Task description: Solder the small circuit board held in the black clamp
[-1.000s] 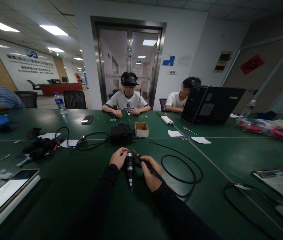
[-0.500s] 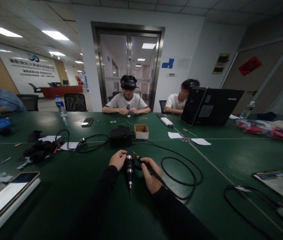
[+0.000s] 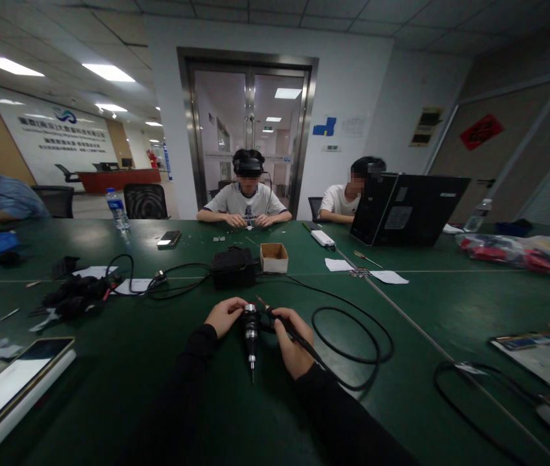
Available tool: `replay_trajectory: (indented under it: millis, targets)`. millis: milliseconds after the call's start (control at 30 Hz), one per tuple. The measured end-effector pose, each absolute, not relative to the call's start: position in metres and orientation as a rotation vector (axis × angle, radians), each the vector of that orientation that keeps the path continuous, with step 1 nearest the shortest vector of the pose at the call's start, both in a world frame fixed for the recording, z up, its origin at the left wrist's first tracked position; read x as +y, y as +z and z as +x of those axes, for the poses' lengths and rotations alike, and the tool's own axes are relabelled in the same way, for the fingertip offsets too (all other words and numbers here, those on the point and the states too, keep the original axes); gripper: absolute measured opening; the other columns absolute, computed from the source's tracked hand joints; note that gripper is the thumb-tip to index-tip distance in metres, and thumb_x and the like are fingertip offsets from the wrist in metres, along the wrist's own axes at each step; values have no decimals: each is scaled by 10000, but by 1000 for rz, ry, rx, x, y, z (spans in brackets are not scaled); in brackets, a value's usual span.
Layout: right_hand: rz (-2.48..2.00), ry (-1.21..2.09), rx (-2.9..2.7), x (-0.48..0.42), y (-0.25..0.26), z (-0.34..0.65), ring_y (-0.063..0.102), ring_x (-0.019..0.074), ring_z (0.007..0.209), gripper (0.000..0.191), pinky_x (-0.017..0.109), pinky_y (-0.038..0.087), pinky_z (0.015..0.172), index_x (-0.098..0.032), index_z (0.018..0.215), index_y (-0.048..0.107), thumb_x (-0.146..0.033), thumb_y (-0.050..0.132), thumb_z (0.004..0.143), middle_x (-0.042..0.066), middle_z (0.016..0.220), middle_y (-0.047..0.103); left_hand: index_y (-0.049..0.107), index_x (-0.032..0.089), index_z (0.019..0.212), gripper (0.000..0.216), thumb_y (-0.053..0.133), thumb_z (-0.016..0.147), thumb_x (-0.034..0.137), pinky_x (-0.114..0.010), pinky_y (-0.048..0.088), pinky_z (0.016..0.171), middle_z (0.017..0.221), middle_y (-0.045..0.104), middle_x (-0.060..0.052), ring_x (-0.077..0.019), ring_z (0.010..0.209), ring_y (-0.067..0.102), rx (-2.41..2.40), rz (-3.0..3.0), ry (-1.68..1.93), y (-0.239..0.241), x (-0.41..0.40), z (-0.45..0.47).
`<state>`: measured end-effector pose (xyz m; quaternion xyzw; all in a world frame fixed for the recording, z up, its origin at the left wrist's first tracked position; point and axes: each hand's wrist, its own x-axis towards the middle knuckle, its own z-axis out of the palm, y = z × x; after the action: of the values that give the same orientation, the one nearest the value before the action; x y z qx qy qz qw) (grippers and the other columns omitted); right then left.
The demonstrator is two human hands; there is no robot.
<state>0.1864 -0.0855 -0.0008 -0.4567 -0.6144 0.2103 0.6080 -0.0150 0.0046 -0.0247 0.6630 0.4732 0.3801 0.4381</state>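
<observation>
A black electric screwdriver [image 3: 251, 336] with silver bands lies on the green table, its thin bit pointing toward me. My left hand [image 3: 224, 317] is at its far end, with bent fingers against the silver cap; the fingertips are partly hidden. In my right hand [image 3: 294, 340] is a soldering iron [image 3: 297, 334], gripped like a pen. The iron's copper-coloured tip [image 3: 261, 301] points up and left, just right of the screwdriver's cap. From the iron's rear a black cable [image 3: 347, 383] runs off and loops on the table to the right.
Beyond my hands stand a black power box [image 3: 233, 265] and a small open cardboard box [image 3: 274, 259]. A phone on a white box [image 3: 17, 395] lies at near left, tangled black cables [image 3: 74, 296] farther back. A large laptop [image 3: 408, 208] stands far right. Two people sit opposite.
My left hand has shifted slightly left, its fingers staying by the screwdriver's cap. My right hand and the soldering iron have hardly moved. The whole view has tilted a little.
</observation>
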Motion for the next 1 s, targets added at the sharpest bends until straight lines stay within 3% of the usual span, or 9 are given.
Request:
replay_trajectory:
  millis: [167,367,600,833,1000]
  targets:
    - [-1055,492,-1428,-84,-5,187,685,199,847,140,275,525,747,-194,921,686,-206,565,852,43,897,732,694,189,974,254,512,799,160,-342,485,980,1037,738,-69,-210,1007,676,1192,1725,947,-30,6,-16]
    - [-1053,493,-1429,-83,-5,187,685,200,835,137,274,526,728,-187,913,684,-214,563,854,46,884,731,690,186,975,229,520,823,207,-328,507,935,988,741,-64,-209,965,682,1234,1751,937,-33,6,-17]
    - [-1043,488,-1417,-84,-2,187,690,204,833,137,281,537,719,-190,908,685,-213,561,856,49,883,734,718,196,956,361,419,777,105,-305,444,1028,1046,699,-61,-186,1046,632,1387,1789,869,-16,5,-10]
    - [-1048,493,-1411,-84,-1,187,687,202,821,142,283,540,717,-199,906,692,-212,563,848,42,873,734,754,189,877,416,412,892,426,-378,418,999,956,666,-118,-273,1016,591,1579,1860,745,0,1,5]
    - [-1048,501,-1388,-85,1,186,692,201,801,137,273,541,686,-193,888,690,-222,565,840,46,861,735,753,223,931,413,389,910,416,-361,431,965,944,657,-109,-266,992,611,1651,1892,701,11,-6,9]
